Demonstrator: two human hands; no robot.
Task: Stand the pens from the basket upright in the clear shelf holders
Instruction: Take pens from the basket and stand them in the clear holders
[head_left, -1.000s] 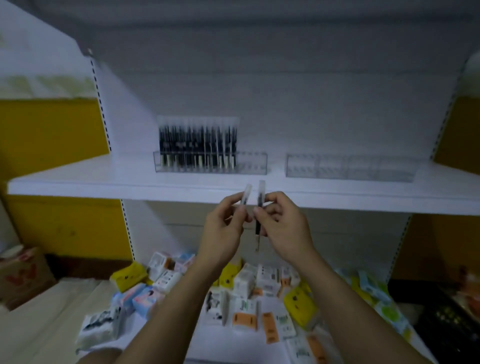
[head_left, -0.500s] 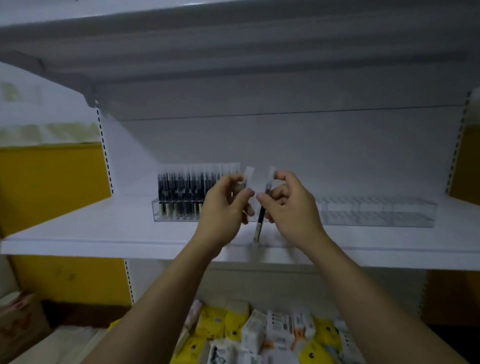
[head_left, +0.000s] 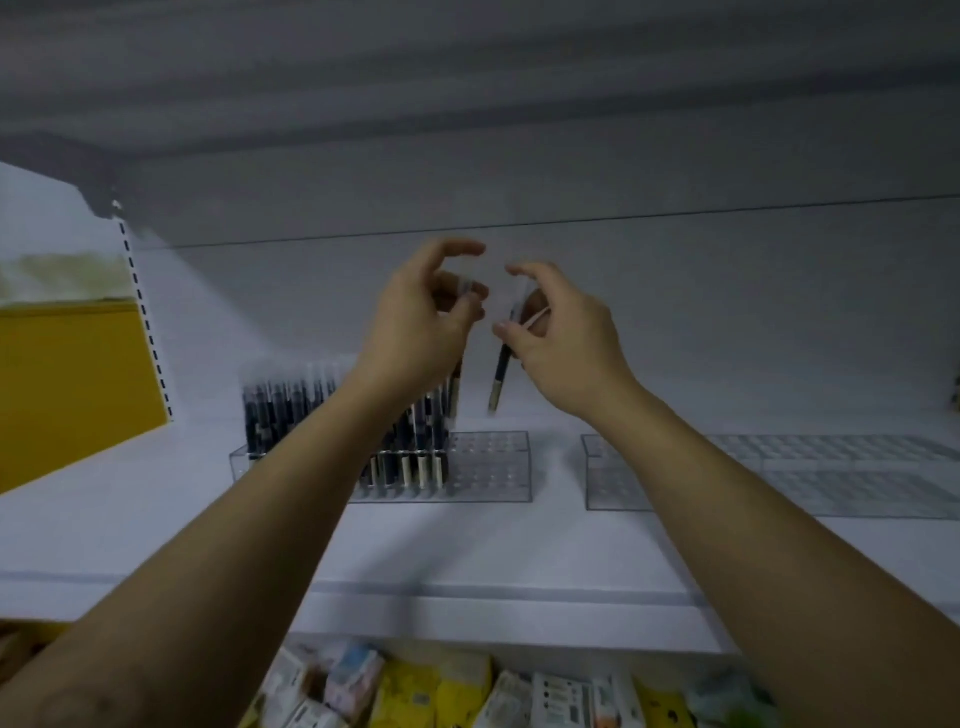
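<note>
Both my hands are raised above the white shelf. My right hand (head_left: 563, 338) pinches a dark pen (head_left: 501, 366) with a clear cap, held nearly upright, tip down, above the left clear holder (head_left: 491, 465). My left hand (head_left: 421, 322) grips another pen (head_left: 456, 382), mostly hidden behind the palm, its lower end near the standing pens. Several dark pens (head_left: 291, 410) fill the left part of that holder; its right end has free holes. A second clear holder (head_left: 831, 473) to the right holds no pens. The basket is out of view.
The white shelf board (head_left: 467, 561) has a front lip below my forearms. A yellow side panel (head_left: 67, 384) stands at the left. Several small boxed goods (head_left: 467, 691) lie on the level beneath.
Both hands rose with their pens and moved over the shelf, above the left holder. The view tilted up and closer, so the lower goods slid to the bottom edge.
</note>
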